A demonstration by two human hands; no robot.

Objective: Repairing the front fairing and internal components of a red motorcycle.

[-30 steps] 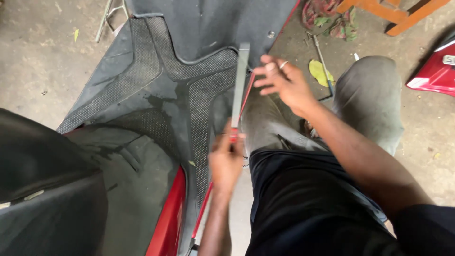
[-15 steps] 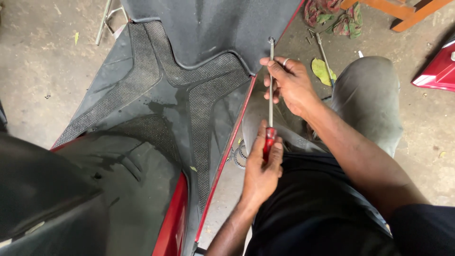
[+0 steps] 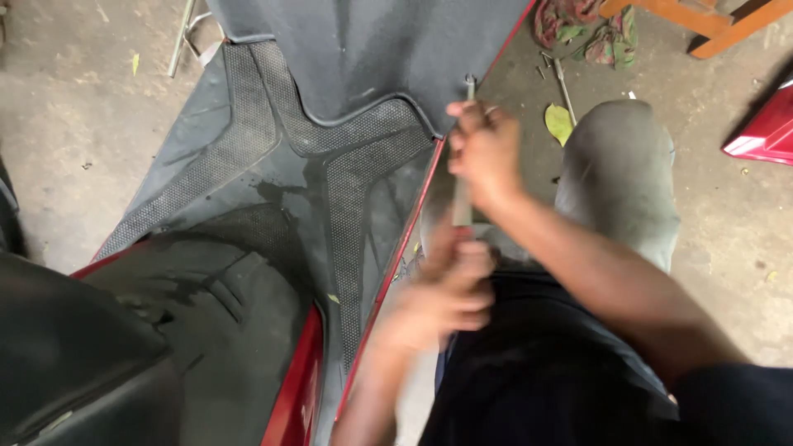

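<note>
Two blurred hands (image 3: 462,281) hiding screwdriver (image 3: 462,198) handle.

The long metal-shafted screwdriver with the red handle (image 3: 462,177) has travelled from out over the bare floor to the red edge of the scooter's dark textured footboard (image 3: 355,198), its tip now up against the black front panel. A second ago it lay further left, over the mat. The right hand (image 3: 486,150) has slid up the shaft and closed round it, where before only the fingertips steadied it. The left hand (image 3: 450,285), blurred with motion, has shifted left and now hides the handle completely.
</note>
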